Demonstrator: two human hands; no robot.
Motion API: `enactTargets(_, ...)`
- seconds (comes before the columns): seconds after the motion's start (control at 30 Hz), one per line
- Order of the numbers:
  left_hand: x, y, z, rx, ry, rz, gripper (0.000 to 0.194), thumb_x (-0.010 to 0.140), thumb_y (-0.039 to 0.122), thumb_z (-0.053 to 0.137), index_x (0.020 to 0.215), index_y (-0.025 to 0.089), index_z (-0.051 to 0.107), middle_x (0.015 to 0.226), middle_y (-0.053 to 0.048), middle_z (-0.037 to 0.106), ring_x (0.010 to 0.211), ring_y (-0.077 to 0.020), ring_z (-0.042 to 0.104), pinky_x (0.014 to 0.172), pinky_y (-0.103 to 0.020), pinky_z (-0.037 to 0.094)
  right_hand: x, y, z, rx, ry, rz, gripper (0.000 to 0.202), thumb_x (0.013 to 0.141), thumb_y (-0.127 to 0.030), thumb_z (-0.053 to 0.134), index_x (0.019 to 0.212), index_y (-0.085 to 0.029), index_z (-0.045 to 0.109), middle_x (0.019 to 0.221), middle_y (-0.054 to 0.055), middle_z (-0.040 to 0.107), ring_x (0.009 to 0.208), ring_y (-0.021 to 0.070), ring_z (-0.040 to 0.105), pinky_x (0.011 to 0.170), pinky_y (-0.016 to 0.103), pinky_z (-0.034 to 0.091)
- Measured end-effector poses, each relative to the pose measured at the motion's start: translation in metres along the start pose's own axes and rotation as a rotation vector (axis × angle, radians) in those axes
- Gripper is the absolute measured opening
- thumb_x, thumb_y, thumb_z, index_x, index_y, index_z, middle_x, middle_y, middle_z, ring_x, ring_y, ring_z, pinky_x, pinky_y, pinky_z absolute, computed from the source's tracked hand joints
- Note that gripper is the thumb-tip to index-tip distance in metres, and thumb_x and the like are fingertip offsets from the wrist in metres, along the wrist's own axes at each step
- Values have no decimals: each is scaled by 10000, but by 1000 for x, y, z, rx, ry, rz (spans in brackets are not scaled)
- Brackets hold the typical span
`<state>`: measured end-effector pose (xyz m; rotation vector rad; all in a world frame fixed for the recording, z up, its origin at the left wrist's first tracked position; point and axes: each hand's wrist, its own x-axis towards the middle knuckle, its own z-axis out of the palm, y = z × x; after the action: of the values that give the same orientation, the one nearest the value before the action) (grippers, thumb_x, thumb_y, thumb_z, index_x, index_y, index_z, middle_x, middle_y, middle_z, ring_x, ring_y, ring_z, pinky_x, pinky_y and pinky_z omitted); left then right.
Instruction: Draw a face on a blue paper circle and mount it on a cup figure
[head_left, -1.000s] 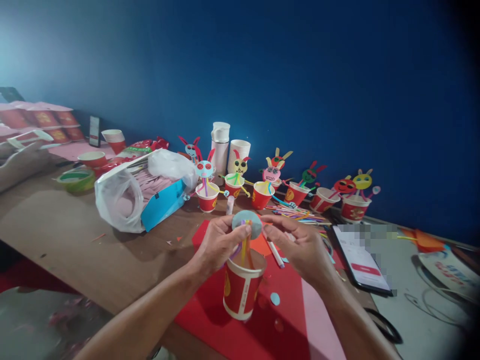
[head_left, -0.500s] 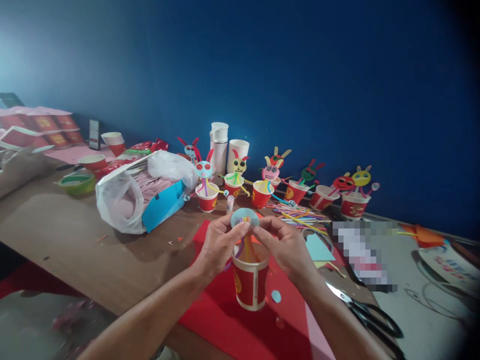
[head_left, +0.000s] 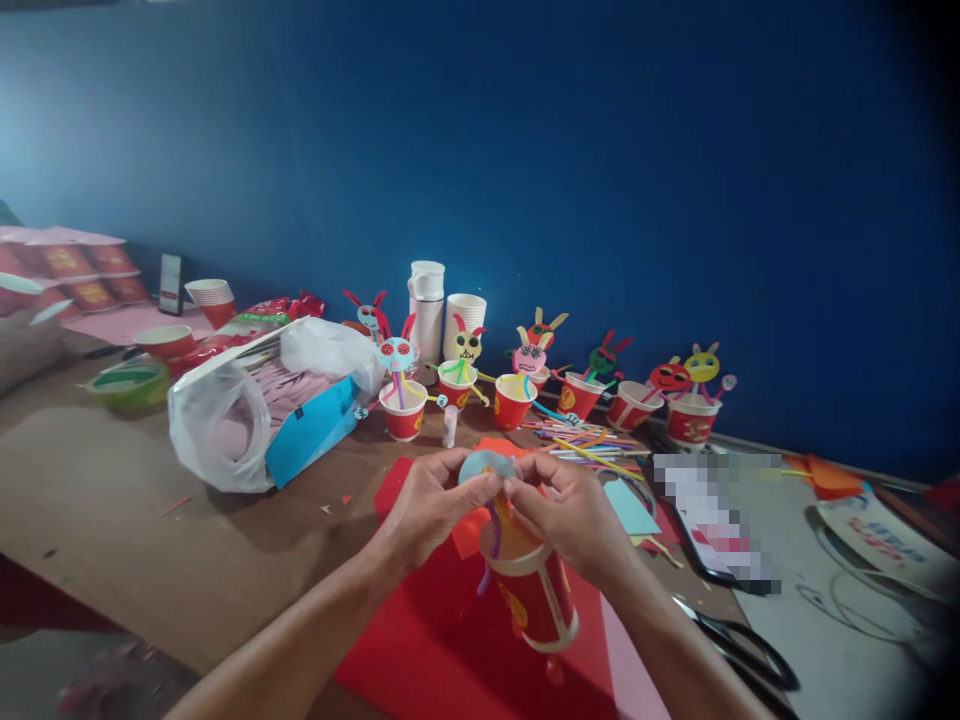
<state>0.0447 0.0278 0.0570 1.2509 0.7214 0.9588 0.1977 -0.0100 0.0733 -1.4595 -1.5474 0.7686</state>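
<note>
At far left, stacked red cups point(head_left: 67, 262) bear yellow emblems, and a red packet point(head_left: 262, 318) carries pale lettering on green, too small to read. The left hand point(head_left: 442, 500) pinches a pale blue disc point(head_left: 480, 467) at its left side. Below the disc, a tilted red cup point(head_left: 529, 600) with coloured straws point(head_left: 495, 525) at its mouth shows a yellow emblem and a white stripe whose print is illegible; whether its base touches anything cannot be told. The right hand point(head_left: 570, 510) pinches the disc's right side, the thumbs close together. Farther right, a white item point(head_left: 877, 535) has red and blue letters, also unreadable.

The brown tabletop point(head_left: 247, 560) bears scraps at left, a red sheet point(head_left: 420, 640) beneath the hands and black-handled scissors point(head_left: 750, 645) at right, near a grey surface point(head_left: 840, 660). Behind stands a deep blue wall point(head_left: 525, 150), brightest at left.
</note>
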Motion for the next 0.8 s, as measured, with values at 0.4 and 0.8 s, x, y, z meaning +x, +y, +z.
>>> enactTargets(0.4, 3, 2, -10, -3, 68, -5, 183, 679, 278, 717, 744, 108, 696, 688, -41, 669, 607, -115, 575, 608, -213, 454, 7, 7, -11, 235, -67, 76, 274, 764, -377, 609, 972, -202, 643, 838, 21, 677, 746, 152, 612, 663, 262, 465)
enactTargets(0.8, 21, 7, -42, -354, 307, 204, 173, 695, 223, 709, 835, 126, 678, 883, -70, 709, 811, -203, 656, 750, -306, 508, 12, 68, -52, -185, -23, 52, 256, 812, -401, 527, 836, -194, 677, 772, 20, 682, 709, 177, 605, 636, 271, 434)
